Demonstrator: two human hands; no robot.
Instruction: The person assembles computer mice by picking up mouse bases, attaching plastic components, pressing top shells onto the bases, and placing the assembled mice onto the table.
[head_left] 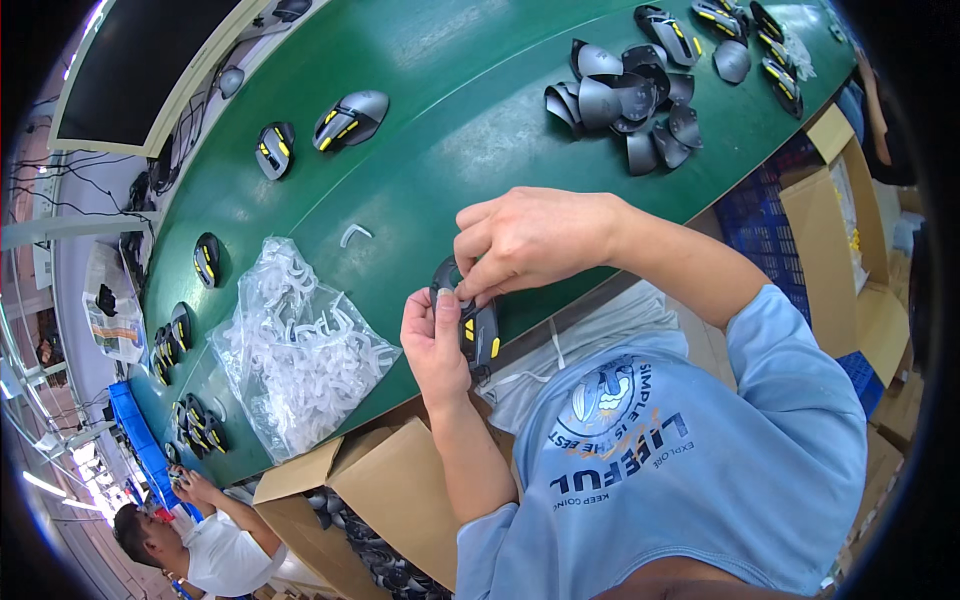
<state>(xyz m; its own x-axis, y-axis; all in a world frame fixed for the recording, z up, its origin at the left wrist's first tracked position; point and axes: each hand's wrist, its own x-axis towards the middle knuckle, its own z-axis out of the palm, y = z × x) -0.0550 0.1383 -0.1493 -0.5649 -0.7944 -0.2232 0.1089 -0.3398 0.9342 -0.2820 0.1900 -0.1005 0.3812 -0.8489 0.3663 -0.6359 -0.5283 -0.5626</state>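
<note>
My left hand (436, 345) grips a black computer mouse (482, 328) with yellow side buttons, its thumb lying along the upper part. Over the mouse's far end, my right hand (535, 240) has its thumb and fingers pinched together against the shell. Whatever small piece those fingertips may hold is hidden. Left of my hands, a clear plastic bag (268, 300) lies open on the green table, full of small curved white translucent pieces (315, 385). One loose curved white piece (355, 234) rests on the table beyond the bag.
On the green table (440, 125) are more mice (350, 120) and a pile of grey curved covers (625, 100). Cardboard boxes stand below the near edge, one holding dark parts (365, 550), another (825, 220) at right. A co-worker (215, 550) sits at lower left.
</note>
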